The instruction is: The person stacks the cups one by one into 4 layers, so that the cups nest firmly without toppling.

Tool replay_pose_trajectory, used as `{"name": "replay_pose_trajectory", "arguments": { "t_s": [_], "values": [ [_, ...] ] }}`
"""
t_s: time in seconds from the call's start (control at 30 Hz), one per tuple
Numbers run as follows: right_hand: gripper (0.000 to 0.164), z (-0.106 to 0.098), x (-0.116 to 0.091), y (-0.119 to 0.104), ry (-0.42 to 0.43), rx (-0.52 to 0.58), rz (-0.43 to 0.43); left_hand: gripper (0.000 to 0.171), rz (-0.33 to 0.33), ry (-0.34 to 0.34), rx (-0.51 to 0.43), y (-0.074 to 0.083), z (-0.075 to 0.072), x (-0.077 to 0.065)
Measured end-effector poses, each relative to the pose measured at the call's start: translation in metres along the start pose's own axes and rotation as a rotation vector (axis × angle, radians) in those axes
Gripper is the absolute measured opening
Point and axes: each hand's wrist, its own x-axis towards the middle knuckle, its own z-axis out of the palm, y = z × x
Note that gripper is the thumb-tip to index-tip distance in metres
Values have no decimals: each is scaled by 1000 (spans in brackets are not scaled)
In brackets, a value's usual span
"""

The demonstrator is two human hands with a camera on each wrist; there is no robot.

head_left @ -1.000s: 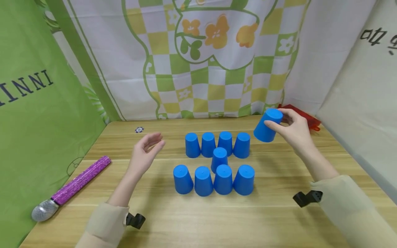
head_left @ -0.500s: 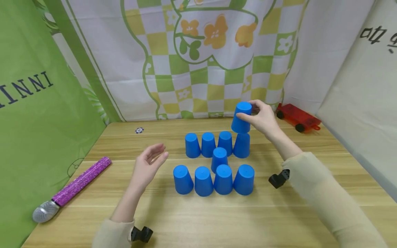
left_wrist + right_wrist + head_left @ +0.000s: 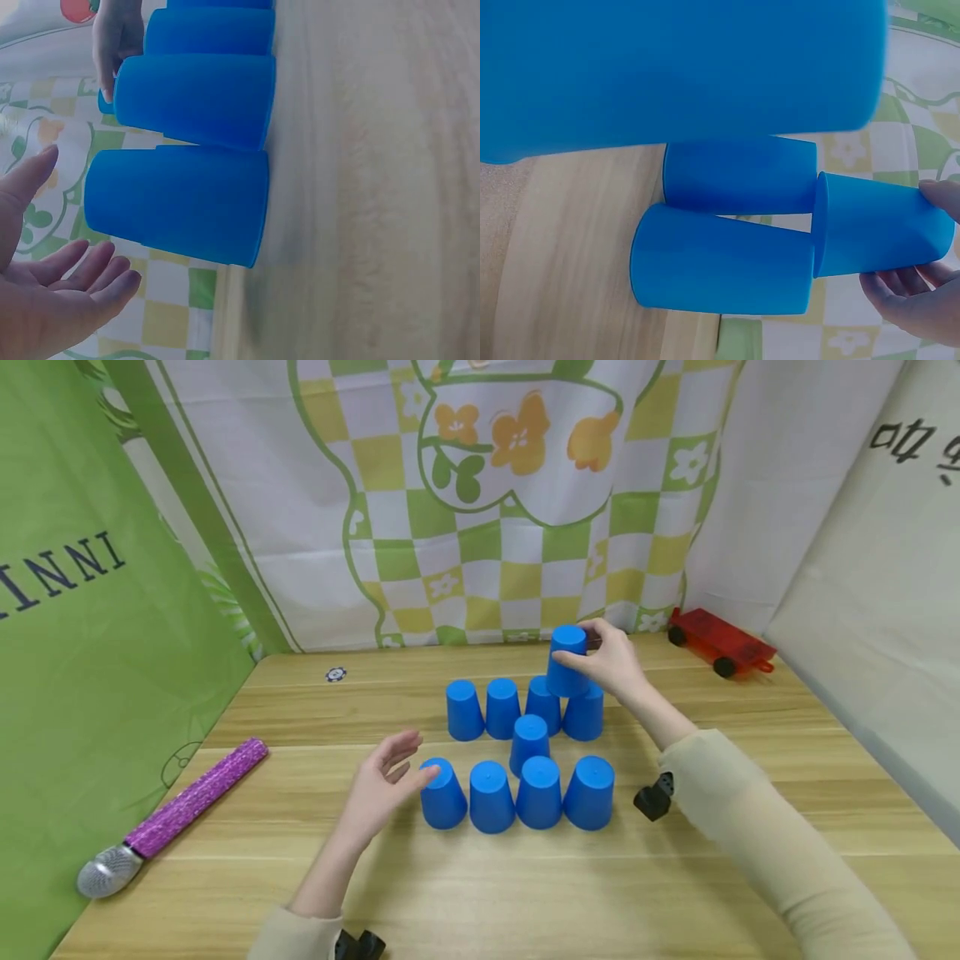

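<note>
My right hand grips an upside-down blue plastic cup between thumb and fingers. In the right wrist view that cup has its rim right at the bases of two back-row cups, bridging them. The back row is several upside-down blue cups side by side. One middle cup stands between the back row and a front row of several more. My left hand is beside the leftmost front cup, fingers loosely spread and holding nothing. In the left wrist view its fingers are apart from that cup.
A purple glittery microphone with a silver head lies at the left of the wooden table. A small poker chip lies at the back left. At the back right stands a red toy cart with black wheels, near the curtain.
My right hand has carried the cup left from the right side, then lowered it onto the two right back-row cups. My left hand has moved right and nearer the front row.
</note>
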Motion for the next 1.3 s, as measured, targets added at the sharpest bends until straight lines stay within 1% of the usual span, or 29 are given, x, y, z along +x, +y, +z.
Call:
{"name": "replay_pose_trajectory", "arguments": {
  "t_s": [0.1,0.2,0.3,0.43,0.77,1.03,1.3],
  "values": [
    [56,2,0,1,-1,0,-10,63,1,-51,32,-6,3,1],
    [56,3,-1,2,2,3,-19,68,-1,-88,49,-10,5,1],
    [55,3,-1,3,7,-3,-23,70,-8,-112,70,-12,7,1],
    [55,3,-1,3,9,-13,-21,69,-26,-128,93,-15,8,-1],
    [54,3,-1,3,8,-5,-12,56,-37,-128,90,-19,10,-1],
    [54,3,-2,3,-1,5,-12,54,-58,-96,85,-21,10,1],
    [55,2,-3,3,-9,6,-10,50,-63,-84,80,-22,10,1]
  ]
}}
